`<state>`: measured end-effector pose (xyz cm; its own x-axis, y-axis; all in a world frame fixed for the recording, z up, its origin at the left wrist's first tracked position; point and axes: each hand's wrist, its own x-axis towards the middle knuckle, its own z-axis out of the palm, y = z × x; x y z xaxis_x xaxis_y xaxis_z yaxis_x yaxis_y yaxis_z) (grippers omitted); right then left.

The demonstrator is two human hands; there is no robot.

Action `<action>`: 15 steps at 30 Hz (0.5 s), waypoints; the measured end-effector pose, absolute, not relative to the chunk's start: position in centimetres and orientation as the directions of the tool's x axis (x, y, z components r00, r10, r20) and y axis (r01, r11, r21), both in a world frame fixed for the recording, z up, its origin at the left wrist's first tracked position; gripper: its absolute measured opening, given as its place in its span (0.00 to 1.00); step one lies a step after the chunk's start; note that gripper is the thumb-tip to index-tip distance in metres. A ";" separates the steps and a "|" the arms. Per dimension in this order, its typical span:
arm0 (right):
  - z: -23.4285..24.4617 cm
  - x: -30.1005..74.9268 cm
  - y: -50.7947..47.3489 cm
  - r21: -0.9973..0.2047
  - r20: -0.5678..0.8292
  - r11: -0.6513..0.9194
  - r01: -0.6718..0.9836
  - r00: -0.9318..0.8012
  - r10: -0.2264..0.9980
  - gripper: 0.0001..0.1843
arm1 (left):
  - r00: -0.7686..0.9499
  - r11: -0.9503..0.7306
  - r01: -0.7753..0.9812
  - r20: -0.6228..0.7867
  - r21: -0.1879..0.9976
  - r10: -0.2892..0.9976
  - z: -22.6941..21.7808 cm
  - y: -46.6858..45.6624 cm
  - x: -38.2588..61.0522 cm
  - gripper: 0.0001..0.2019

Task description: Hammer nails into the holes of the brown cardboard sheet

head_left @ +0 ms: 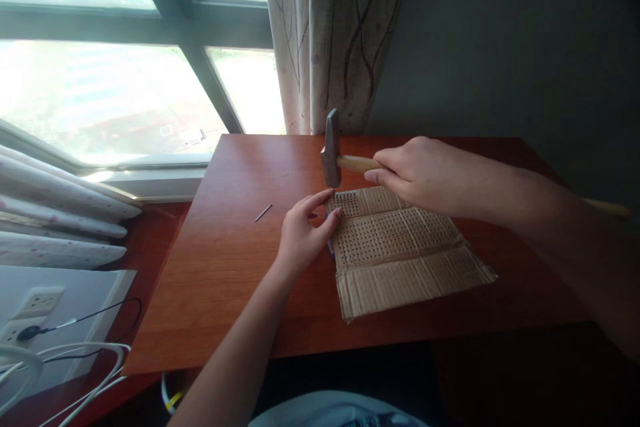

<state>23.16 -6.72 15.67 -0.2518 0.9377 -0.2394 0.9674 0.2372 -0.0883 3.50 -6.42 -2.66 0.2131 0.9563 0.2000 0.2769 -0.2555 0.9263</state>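
Observation:
A flat piece of corrugated cardboard (405,260), full of small punched holes, lies on a reddish wooden table (225,280). My right hand (415,173) is closed round the wooden handle of a hammer (332,150); its metal head hangs just above the cardboard's far left corner. My left hand (305,230) rests at that same corner with thumb and forefinger pinched together under the hammer head. What they pinch is too small to make out. A single nail (263,212) lies loose on the table to the left of my left hand.
A window (115,80) and a patterned curtain (335,33) stand behind the table. At the lower left are a white power strip (30,310) and cables (85,360). Folded pale fabric (60,213) lies along the sill.

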 end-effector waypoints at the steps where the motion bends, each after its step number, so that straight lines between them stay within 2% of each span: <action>1: 15.6 23.2 -6.7 -0.096 -0.238 0.240 0.966 -0.256 0.937 0.19 | 0.212 -0.253 0.278 0.198 0.927 0.957 -2.6 -6.4 3.5 0.21; 15: 15.7 23.3 -7.4 -0.208 -0.136 0.192 0.959 -0.223 0.965 0.19 | 0.219 -0.246 0.282 0.187 0.927 0.958 -2.7 -6.5 3.4 0.22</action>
<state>23.30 -7.43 15.71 -0.2228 0.9653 -0.1363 0.9591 0.1921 -0.2079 3.39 -6.47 -2.69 0.2193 0.9575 0.1871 0.2817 -0.2458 0.9275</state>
